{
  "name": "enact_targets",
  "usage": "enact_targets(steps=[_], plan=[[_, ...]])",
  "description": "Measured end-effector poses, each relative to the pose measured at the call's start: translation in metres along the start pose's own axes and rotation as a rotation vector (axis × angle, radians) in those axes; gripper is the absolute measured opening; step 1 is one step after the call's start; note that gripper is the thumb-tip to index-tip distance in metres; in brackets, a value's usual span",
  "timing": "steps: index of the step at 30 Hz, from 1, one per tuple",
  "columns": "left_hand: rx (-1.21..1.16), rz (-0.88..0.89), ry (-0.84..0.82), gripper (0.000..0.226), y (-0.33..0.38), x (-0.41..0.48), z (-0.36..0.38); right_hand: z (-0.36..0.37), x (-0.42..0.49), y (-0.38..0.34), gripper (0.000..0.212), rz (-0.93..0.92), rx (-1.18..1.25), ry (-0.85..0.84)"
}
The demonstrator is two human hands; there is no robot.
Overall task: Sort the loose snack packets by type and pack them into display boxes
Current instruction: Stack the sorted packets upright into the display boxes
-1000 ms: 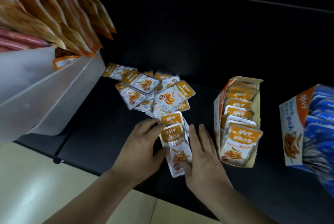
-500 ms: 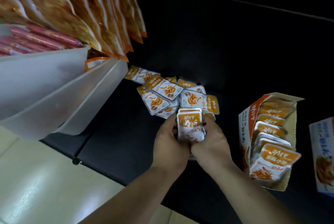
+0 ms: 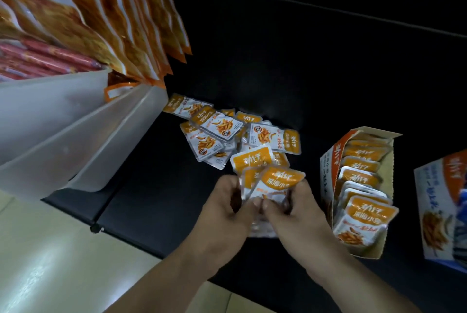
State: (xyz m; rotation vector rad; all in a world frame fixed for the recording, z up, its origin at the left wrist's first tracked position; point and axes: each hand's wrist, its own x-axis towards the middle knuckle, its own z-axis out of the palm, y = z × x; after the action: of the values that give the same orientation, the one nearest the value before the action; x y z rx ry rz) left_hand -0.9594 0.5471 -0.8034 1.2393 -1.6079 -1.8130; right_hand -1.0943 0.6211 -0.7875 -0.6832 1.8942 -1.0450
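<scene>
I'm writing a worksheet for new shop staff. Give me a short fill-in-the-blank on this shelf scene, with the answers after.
1. The left hand and the right hand together hold a bundle of packets with ____ tops.
2. The loose pile lies on a shelf coloured ____.
3. The open display box, with packets standing in a row inside, is to the ____ of the hands.
Missing words: orange; black; right.

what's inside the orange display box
Orange snack packets stand in a row inside the orange display box. Each packet covers most of the one behind, so their count and the box floor are hidden.
</scene>
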Motion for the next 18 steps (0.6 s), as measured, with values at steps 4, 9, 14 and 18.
enact_targets(steps=[4, 9, 14, 18], plan=[[0.19, 0.181, -0.02, 0.042, 0.006, -0.003, -0.002, -0.008, 0.003, -0.008, 0.074, -0.221, -0.103, 0.036], [0.251, 0.276, 0.086, 0.046, 0.0, -0.001, 0.002, -0.008, -0.004, -0.006, 0.119, -0.512, -0.217, 0.034], [0.288, 0.231, 0.062, 0.07, -0.006, -0.001, 0.003, -0.01, -0.004, 0.014, 0.104, -0.564, -0.279, -0.032], [0.282, 0.189, -0.019, 0.07, 0.002, 0.0, 0.01, -0.011, 0.003, 0.005, 0.094, -0.451, -0.246, -0.078]])
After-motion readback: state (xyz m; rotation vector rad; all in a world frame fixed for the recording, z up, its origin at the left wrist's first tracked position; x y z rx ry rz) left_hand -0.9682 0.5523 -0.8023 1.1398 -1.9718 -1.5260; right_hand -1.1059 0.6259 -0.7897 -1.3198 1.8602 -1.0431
